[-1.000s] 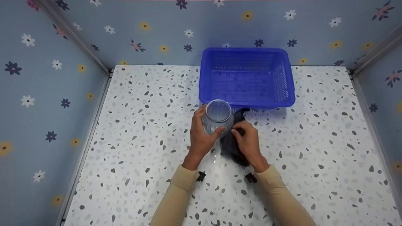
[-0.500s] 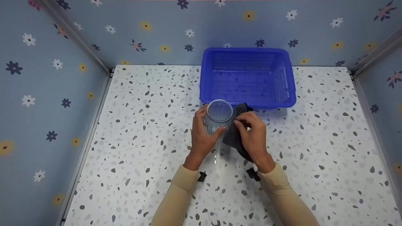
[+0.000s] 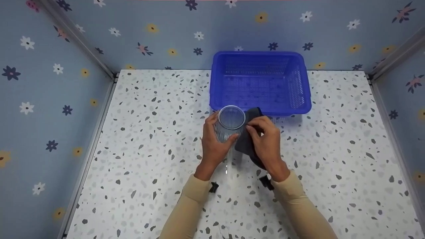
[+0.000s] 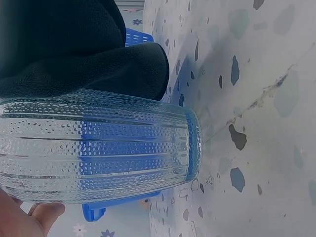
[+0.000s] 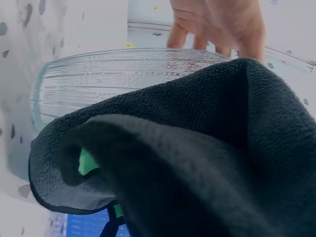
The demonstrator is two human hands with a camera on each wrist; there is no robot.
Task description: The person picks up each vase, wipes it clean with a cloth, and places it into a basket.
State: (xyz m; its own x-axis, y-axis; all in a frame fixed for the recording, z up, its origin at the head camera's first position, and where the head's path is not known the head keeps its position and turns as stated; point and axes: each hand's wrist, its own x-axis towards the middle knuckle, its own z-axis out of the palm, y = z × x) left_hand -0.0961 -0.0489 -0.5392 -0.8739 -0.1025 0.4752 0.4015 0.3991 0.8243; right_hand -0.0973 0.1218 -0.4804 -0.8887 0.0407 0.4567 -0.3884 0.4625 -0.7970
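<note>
My left hand (image 3: 214, 146) grips a clear ribbed glass jar (image 3: 226, 133) around its side, thumb across the near face. The jar stands upright on the table, mouth up, with droplets on its wall in the left wrist view. At its right side, my right hand (image 3: 268, 142) pinches a dark grey cloth (image 3: 244, 143) between thumb and fingertips. The cloth hangs down beneath that hand and lies along the jar's wall. In the right wrist view, the folded cloth (image 5: 197, 113) covers much of the jar (image 5: 98, 81), and a small green patch shows within its fold.
A blue plastic basket (image 3: 300, 109) with slotted walls stands just behind the jar, against the flowered back panel (image 3: 179, 33). Small wet marks (image 3: 226, 169) glisten on the speckled white table (image 3: 149, 132). Flowered panels also rise at left and right.
My right hand has shifted slightly up and to the right, lifting the cloth so it spreads along the jar's side. The left hand and jar have stayed in place.
</note>
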